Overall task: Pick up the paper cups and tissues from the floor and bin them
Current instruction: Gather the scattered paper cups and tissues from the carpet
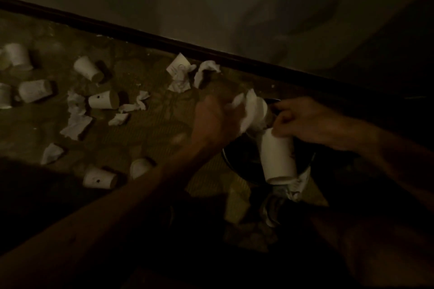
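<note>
— While your right hand [305,122] pinches a cup [278,157] by its top end, where does the bin [226,158] lie?
— Directly under it, lower centre. The cup hangs near upright, so just let go. Your left hand [216,119], fingers curled round a tissue [249,110], is beside it over the bin's upper edge.
— What's left?
— Middle left: seven cups [103,100] on the floor [150,129], roughly seven tissues [76,124], all nearer your left hand.

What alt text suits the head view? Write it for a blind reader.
In dim light, the left hand holds a tissue and the right hand a cup over a dark bin. More cups and tissues litter the floor beside a wall.
</note>
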`<state>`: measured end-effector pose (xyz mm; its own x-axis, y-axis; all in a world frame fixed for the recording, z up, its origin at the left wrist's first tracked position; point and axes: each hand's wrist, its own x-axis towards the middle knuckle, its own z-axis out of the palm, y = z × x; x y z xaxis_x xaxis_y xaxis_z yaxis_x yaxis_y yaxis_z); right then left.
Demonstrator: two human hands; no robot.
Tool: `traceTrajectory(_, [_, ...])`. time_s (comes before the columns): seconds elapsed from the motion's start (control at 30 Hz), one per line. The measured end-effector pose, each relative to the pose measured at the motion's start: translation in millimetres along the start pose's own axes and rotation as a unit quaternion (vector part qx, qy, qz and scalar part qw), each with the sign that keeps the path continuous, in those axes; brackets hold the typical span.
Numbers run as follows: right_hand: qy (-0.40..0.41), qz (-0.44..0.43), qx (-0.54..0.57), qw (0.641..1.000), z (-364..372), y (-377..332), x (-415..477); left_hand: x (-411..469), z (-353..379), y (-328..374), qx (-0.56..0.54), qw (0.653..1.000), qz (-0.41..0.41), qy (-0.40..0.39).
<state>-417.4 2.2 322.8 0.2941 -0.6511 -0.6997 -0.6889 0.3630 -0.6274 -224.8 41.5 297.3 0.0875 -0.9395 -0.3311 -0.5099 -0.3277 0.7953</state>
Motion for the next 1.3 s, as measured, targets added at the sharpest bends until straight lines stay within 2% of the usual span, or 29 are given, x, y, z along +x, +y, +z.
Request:
traceTrajectory(0.17, [-0.006, 0.028, -0.012, 1.0, 6, 49, 7, 6, 53, -14, 0.037, 0.996, -0.054, -0.053])
traceTrajectory(0.27, [-0.009, 0.03, -0.026, 0.999, 3, 62, 22, 18, 69, -24, 0.068, 0.992, -0.062, -0.086])
traceTrajectory(0.33, [-0.007, 0.028, -0.035, 0.999, 2, 66, 32, 26, 76, -34, 0.078, 0.985, -0.098, -0.12])
traceTrajectory(0.5, [0.008, 0.025, -0.077, 0.997, -3, 62, 39, 29, 76, -39, 0.038, 0.966, -0.161, -0.198])
traceTrajectory(0.57, [0.01, 0.031, -0.071, 0.997, -6, 56, 35, 25, 64, -30, 0.005, 0.963, -0.155, -0.222])
traceTrajectory(0.77, [0.029, 0.001, -0.086, 0.996, 9, 10, 2, 15, -15, 0, 0.035, 0.965, -0.072, -0.251])
traceTrajectory(0.83, [0.042, -0.013, -0.111, 0.993, 20, -17, -12, 7, -47, 2, 0.017, 0.97, -0.052, -0.236])
traceTrajectory(1.03, [0.034, -0.084, -0.136, 0.987, 84, -124, -32, -34, -155, -39, -0.003, 0.998, -0.005, -0.069])
traceTrajectory(1.17, [0.026, -0.082, -0.087, 0.992, 139, -165, 5, -45, -200, -102, -0.06, 0.996, -0.067, -0.002])
traceTrajectory(1.3, [0.016, -0.04, -0.074, 0.996, 175, -149, 72, -29, -193, -169, -0.101, 0.986, -0.127, 0.033])
